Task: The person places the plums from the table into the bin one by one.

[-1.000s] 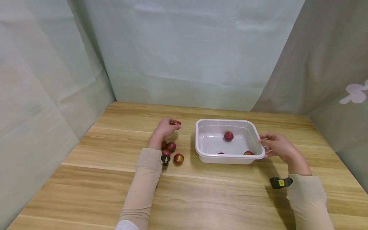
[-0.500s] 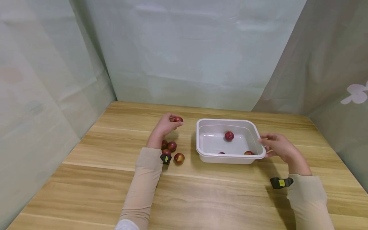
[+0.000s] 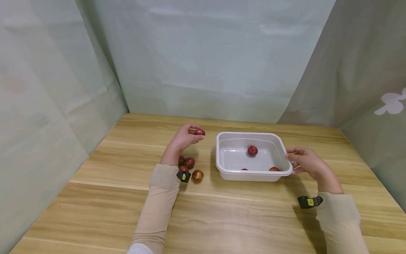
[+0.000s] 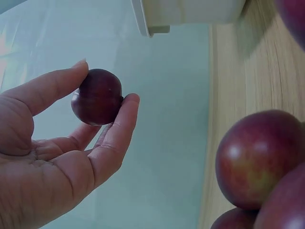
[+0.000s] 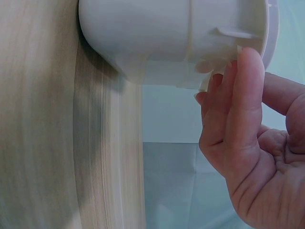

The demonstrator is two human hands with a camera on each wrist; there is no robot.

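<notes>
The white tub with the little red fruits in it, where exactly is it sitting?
In the head view the white tub sits on the wooden table, right of centre, with the right hand at its right rim.

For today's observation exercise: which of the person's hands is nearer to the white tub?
Right. The right hand touches the white tub at its right rim. The left hand is off to the tub's left, apart from it, pinching a red fruit.
</notes>
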